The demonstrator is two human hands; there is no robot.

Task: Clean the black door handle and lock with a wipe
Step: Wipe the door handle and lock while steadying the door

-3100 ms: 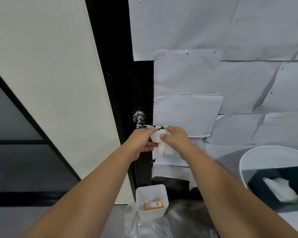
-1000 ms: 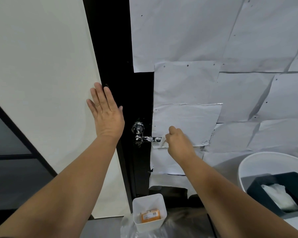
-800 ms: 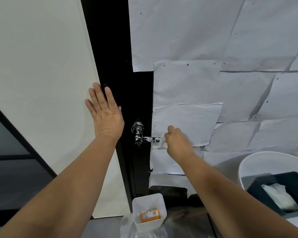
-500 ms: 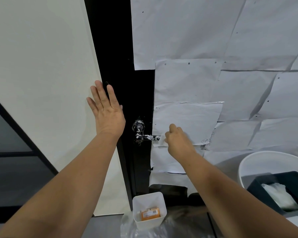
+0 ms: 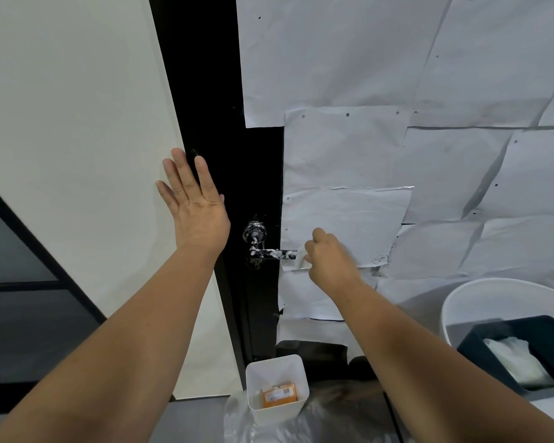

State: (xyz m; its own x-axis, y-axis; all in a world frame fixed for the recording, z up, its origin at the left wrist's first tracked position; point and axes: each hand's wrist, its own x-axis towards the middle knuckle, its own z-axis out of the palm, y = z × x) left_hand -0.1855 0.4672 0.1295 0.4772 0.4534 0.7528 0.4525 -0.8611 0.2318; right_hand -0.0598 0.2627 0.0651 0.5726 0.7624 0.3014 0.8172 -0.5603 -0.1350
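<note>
Nearest the camera, at the bottom edge, a small white plastic bin (image 5: 277, 391) stands on crinkled clear plastic sheeting (image 5: 327, 420) and holds an orange rectangular packet (image 5: 279, 394). Off to the right, a round white tub (image 5: 480, 298) contains a dark rectangular tray (image 5: 550, 340) with what looks like a heap of white wipes (image 5: 518, 362) — the edge of the view is too distorted to be sure. Further out, the right hand (image 5: 330, 260) curls round a small white wipe (image 5: 298, 260), pressing it against the free end of the black lever door handle (image 5: 274, 253), which is smeared with white. Just above the lever's pivot sits the round black lock (image 5: 254, 231), likewise smeared. The left hand (image 5: 194, 203) lies flat, fingers straight — across the edge between the cream wall panel (image 5: 77, 139) and the black door (image 5: 211, 91). White paper sheets (image 5: 397, 75) cover the door's right side.
</note>
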